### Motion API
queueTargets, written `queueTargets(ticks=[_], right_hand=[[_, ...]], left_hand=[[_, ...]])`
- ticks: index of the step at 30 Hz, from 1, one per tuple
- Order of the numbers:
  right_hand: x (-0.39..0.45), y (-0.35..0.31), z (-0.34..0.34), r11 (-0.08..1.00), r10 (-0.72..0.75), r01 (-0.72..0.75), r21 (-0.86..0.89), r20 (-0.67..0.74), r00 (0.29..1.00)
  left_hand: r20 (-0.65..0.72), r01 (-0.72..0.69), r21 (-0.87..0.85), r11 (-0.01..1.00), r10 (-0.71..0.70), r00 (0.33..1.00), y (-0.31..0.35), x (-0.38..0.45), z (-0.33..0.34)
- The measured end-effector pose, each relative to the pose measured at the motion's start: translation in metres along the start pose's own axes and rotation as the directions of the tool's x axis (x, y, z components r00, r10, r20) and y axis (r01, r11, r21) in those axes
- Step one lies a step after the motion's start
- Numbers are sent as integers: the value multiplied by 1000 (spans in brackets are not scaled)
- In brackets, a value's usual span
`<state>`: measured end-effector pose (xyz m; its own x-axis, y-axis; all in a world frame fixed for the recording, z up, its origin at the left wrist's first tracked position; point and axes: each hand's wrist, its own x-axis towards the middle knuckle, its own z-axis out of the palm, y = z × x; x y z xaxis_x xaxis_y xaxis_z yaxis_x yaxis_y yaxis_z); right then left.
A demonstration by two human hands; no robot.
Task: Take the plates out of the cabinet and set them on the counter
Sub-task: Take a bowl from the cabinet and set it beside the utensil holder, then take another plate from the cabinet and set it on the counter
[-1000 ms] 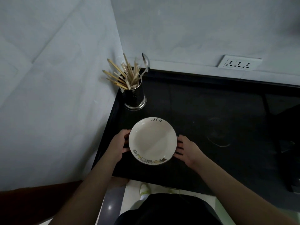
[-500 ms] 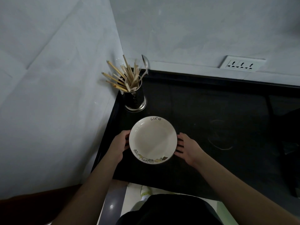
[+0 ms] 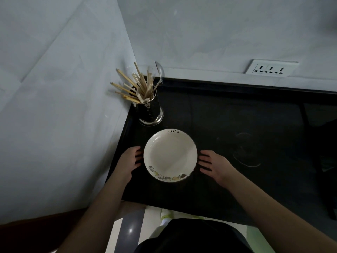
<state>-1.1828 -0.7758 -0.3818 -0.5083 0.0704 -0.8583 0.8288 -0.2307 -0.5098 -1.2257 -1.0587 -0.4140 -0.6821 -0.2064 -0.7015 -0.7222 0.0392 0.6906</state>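
Observation:
A white deep plate [image 3: 170,156] with the word "life" on its far rim and small drawings on its near rim rests flat on the black counter [image 3: 237,115], near the counter's left end. My left hand [image 3: 127,163] lies just left of the plate with its fingers spread and the fingertips a hair off the rim. On the plate's other side my right hand [image 3: 215,165] is the same, fingers apart and pointing at the rim. Neither hand holds anything. No cabinet is in view.
A metal holder [image 3: 150,110] full of chopsticks and a spoon stands in the counter's back left corner, just behind the plate. A white wall [image 3: 63,106] borders the counter on the left. A wall socket [image 3: 269,68] sits above the back edge. Faint ring marks [image 3: 246,156] show right of my right hand.
Both hands, which touched the plate's rim at its sides, have drawn slightly away from it. The plate stays in the same spot on the counter.

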Motion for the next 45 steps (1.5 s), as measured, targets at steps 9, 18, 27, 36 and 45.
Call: queueTargets(ticks=[9, 18, 27, 36, 45], right_hand=[[-20, -2, -14, 818, -253, 280, -501, 123, 960], [-26, 25, -13, -100, -589, 447, -889, 415, 693], [-42, 59, 5, -221, -629, 386, -896, 433, 646], [-101, 108, 45, -168, -740, 219, -961, 270, 616], [-175, 177, 57, 27, -820, 73, -997, 20, 572]], left_hand=[[138, -416, 698, 582, 461, 877, -1, -43, -1], [337, -386, 921, -43, 583, 739, -16, -99, 23], [360, -407, 910, -79, 634, 684, -37, -130, 8], [486, -548, 829, -116, 634, 601, -51, -140, -30], [664, -678, 688, -259, 603, 443, -64, -177, -42]])
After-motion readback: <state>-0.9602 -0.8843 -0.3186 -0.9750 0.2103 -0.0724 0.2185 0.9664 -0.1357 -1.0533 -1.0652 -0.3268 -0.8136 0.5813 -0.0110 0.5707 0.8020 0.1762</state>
